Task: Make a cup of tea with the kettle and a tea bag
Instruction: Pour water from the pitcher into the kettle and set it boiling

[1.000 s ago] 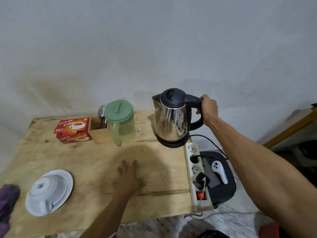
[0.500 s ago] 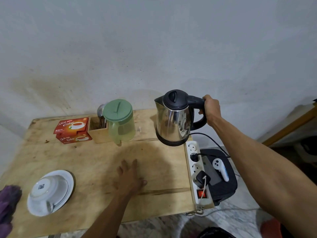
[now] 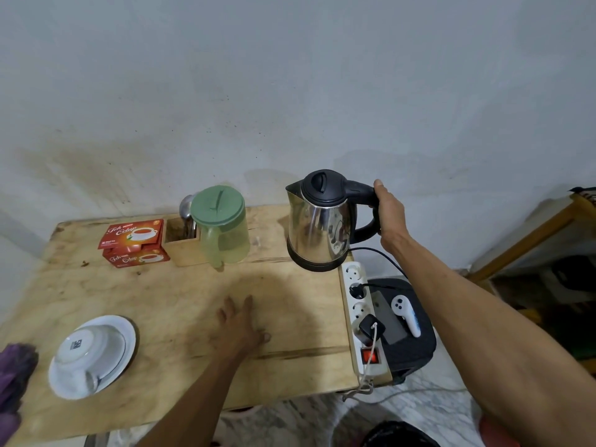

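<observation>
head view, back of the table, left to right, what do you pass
tea boxes → wooden holder → jug → kettle → right hand

Along the back of the table (image 3: 161,301) the tea boxes (image 3: 134,240), a wooden holder (image 3: 180,251) and the jug (image 3: 225,233) stand in a close row. The kettle (image 3: 319,230), gripped at its handle by the right hand (image 3: 392,217), fills the right rear corner, leaving one gap of bare wood between jug and kettle. The power strip (image 3: 361,314) lines the right edge, the upturned cup (image 3: 87,346) on its saucer (image 3: 125,337) sits front left near a purple cloth (image 3: 14,375), and the left hand (image 3: 240,327) lies flat mid-table with open wood on both its sides and ahead of it.
</observation>
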The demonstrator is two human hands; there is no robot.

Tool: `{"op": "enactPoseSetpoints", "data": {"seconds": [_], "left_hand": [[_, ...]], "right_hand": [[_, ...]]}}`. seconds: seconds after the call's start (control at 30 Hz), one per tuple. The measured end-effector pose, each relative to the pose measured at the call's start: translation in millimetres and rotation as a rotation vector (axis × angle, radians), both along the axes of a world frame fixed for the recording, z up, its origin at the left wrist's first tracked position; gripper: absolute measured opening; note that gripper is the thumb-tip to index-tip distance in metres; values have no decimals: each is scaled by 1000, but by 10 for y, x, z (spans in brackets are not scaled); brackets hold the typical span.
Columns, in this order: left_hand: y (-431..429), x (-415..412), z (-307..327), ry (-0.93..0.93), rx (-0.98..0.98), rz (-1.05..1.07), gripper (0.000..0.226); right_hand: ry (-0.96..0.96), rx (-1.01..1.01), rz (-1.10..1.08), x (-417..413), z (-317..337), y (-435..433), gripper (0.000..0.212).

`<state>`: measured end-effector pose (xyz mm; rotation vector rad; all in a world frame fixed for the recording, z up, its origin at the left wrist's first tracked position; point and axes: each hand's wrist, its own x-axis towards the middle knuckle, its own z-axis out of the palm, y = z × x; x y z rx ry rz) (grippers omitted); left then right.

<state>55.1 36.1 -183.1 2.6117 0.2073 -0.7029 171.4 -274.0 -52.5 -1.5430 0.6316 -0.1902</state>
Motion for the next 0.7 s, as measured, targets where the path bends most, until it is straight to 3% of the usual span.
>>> {"op": "enactPoseSetpoints", "data": {"seconds": [0.57, 0.7], "left_hand": [[0, -10, -26, -6, 10, 5, 99], [-23, -12, 13, 1, -18, 2, 98]], "right_hand": [[31, -18, 22, -25, -14, -24, 51], [31, -27, -10, -68, -27, -22, 68]]}}
